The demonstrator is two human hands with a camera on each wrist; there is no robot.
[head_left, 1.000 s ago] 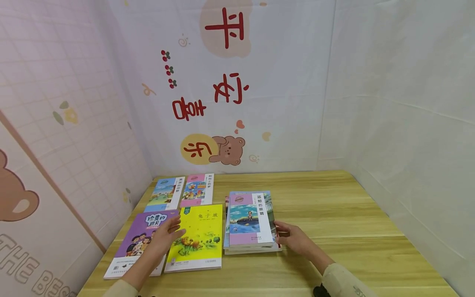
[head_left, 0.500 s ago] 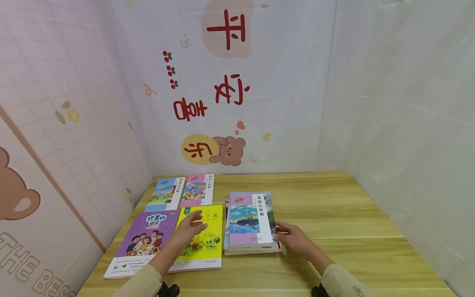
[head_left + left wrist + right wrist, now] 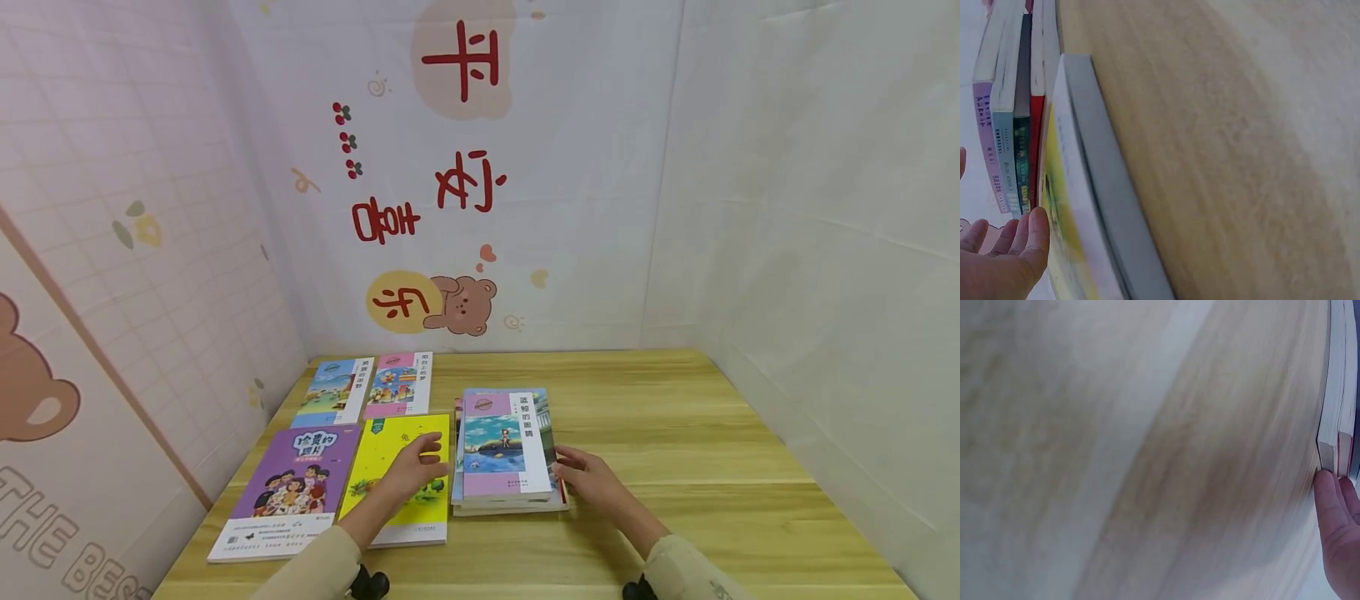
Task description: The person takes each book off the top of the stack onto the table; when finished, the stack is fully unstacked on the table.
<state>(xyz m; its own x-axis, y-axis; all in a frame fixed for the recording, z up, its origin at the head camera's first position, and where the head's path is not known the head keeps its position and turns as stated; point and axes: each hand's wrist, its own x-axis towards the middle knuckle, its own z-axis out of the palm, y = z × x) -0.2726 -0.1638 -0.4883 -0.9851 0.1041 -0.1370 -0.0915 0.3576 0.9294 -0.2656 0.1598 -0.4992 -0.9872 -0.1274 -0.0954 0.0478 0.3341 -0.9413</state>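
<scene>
Red Chinese characters and a cartoon bear are decorating the wall behind our wooden table (image 3: 675, 433). Our left hand (image 3: 411, 477), fingers relaxed, is hovering over the yellow book (image 3: 390, 467), its title partly covered. Our right hand (image 3: 592, 483) is touching the stack of books (image 3: 506, 450), topped by "蓝鲸的眼睛", at its right edge, mid-table.

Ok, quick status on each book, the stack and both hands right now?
Stack of books: closed, lying flat.
Yellow book: closed, flat, beside the stack.
Purple book: closed, flat.
Two far books: closed, side by side.
Left hand: open, over yellow book.
Right hand: fingers touch stack's edge.
</scene>
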